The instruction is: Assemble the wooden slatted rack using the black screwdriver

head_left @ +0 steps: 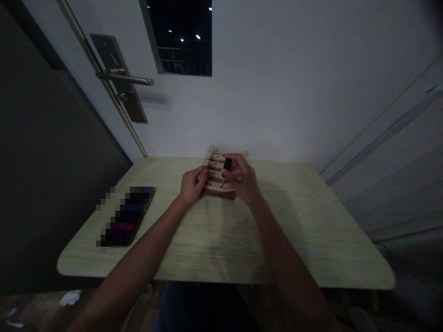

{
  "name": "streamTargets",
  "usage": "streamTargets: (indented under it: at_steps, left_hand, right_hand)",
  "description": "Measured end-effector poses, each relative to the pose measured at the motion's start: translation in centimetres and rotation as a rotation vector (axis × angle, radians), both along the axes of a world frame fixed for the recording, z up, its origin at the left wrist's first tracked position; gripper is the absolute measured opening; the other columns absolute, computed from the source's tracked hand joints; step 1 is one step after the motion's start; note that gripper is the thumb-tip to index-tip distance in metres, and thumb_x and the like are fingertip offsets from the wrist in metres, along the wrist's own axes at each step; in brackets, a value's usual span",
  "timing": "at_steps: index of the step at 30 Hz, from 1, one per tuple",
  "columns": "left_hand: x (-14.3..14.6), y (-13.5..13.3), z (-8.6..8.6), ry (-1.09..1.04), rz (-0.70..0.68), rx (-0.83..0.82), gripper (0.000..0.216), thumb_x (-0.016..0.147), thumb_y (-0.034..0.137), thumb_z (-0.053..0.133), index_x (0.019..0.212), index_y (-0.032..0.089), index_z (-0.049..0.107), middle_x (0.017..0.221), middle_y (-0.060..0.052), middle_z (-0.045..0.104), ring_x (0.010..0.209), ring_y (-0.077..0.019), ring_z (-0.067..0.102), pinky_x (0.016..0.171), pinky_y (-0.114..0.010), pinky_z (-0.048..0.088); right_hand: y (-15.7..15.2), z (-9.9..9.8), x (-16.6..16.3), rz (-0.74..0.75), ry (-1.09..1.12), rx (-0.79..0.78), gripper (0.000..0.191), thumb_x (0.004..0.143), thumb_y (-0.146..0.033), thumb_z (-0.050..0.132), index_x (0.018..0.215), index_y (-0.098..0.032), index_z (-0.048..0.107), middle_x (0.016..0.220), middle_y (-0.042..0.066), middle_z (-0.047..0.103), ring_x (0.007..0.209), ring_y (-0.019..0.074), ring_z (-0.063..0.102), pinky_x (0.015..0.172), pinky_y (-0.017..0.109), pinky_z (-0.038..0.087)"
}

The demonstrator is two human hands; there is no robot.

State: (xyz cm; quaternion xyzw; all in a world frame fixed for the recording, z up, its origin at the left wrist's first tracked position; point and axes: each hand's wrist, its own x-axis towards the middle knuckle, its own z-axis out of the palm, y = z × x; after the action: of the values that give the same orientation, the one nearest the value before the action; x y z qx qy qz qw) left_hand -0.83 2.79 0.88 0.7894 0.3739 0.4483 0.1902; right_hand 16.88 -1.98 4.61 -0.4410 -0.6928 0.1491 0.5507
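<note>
A small slatted wooden piece (217, 174), built like a miniature chair or rack, rests near the back of the table. My left hand (193, 184) is closed on its left side, thumb and fingers pinching the edge of the frame. A small black-handled screwdriver (227, 164) with a short metal shaft is pinched in my right hand (245, 179). Its shaft slants down towards the front slat, but I cannot tell whether the tip touches the wood. The right part of the wooden piece is mostly hidden by my right hand.
A phone (140, 221), partly pixelated, lies at the table's left. The light wood-grain table (311, 230) has rounded front corners. Behind it stands a white door (277, 92) with a metal lever handle (128, 79) and a dark window (183, 37).
</note>
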Motion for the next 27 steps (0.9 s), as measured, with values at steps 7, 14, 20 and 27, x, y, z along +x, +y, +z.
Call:
streamTargets:
  at_steps: [7,14,20,27]
  left_hand:
    - [0.01,0.04,-0.09,-0.01,-0.002,0.011,0.041,0.095,0.04,0.034,0.077,0.015,0.062,0.06,-0.001,0.058,0.058,-0.0131,0.054,0.059,-0.025,0.039]
    - [0.12,-0.16,0.11,-0.021,0.0,-0.004,0.04,0.094,0.039,0.035,0.078,0.015,0.062,0.06,0.0,0.059,0.056,-0.0125,0.054,0.058,-0.024,0.038]
    - [0.13,-0.16,0.17,-0.005,-0.004,0.003,0.041,0.094,0.039,0.034,0.076,0.015,0.061,0.061,-0.001,0.059,0.059,-0.0134,0.055,0.059,-0.024,0.039]
    - [0.02,-0.14,-0.01,0.001,-0.002,-0.004,0.04,0.095,0.04,0.034,0.078,0.015,0.061,0.062,-0.001,0.058,0.058,-0.0129,0.053,0.058,-0.024,0.037]
  right_hand:
    - [-0.42,0.02,0.25,0.114,0.005,-0.069,0.037,0.092,-0.042,0.043,0.127,-0.029,0.047,0.115,0.004,0.063,0.092,0.015,0.065,0.07,0.027,0.058]
    - [-0.15,0.01,0.04,0.044,0.002,-0.033,0.035,0.088,-0.038,0.051,0.121,-0.028,0.054,0.11,0.004,0.065,0.082,0.0136,0.064,0.063,0.025,0.057]
    - [-0.09,-0.02,-0.13,-0.105,-0.035,0.031,0.029,0.082,-0.037,0.06,0.11,-0.028,0.061,0.1,0.003,0.065,0.077,0.0138,0.06,0.061,0.025,0.055]
    - [-0.28,-0.15,0.26,0.078,0.053,-0.051,0.038,0.091,-0.037,0.044,0.128,-0.029,0.049,0.115,0.004,0.064,0.088,0.015,0.065,0.066,0.026,0.058]
